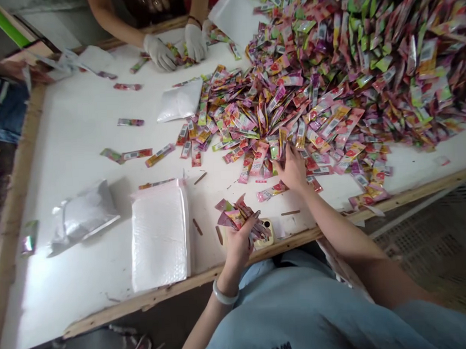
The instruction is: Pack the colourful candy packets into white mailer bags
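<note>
My left hand [239,243], with a pale bangle at the wrist, is closed around a bunch of small colourful stick packets [234,214] above the table's near edge. A phone [269,231] in a cream case lies partly hidden behind that bunch. At the near edge of the big packet pile [261,109], my right hand [293,169] has its thumb and fingers closed about a few packets; its fingertips are partly hidden among them. One pink packet [270,192] lies just below the right hand.
A stack of white bubble mailers [159,234] lies left of my left hand. Filled silver pouches [84,212] [180,100] rest farther left and beyond. Across the white table, a co-worker's gloved hands [160,53] handle packets. Wooden rims [146,300] edge the table.
</note>
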`<act>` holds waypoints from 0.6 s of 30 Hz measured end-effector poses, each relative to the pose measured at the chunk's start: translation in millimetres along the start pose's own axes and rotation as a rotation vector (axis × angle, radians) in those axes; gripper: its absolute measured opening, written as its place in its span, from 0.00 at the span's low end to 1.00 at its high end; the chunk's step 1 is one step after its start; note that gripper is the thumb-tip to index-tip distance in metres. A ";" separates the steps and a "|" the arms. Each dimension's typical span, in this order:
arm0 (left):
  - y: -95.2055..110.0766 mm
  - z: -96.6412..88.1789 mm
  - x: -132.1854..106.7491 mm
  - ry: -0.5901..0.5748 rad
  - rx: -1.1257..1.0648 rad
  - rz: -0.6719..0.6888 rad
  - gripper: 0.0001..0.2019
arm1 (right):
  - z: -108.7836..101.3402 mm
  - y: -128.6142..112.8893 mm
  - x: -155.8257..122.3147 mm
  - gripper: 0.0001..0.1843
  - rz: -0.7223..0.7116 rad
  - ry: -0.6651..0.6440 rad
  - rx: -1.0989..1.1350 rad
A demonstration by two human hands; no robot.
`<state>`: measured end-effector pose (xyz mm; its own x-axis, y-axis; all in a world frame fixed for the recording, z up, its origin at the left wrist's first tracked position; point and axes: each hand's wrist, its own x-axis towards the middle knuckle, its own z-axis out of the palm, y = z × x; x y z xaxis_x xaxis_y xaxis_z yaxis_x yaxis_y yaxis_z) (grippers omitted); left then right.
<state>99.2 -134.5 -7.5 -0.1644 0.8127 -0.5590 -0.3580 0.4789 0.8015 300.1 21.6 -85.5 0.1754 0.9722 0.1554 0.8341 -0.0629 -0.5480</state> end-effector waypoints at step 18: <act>0.9 20.0 25.7 -0.099 -0.052 0.114 0.19 | -40.8 -8.1 -66.5 0.21 0.284 0.084 0.833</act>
<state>113.1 -106.5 -16.8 -0.1164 0.8908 -0.4392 -0.3899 0.3658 0.8451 303.0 -51.8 -57.9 0.3833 0.9229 -0.0356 0.1068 -0.0825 -0.9909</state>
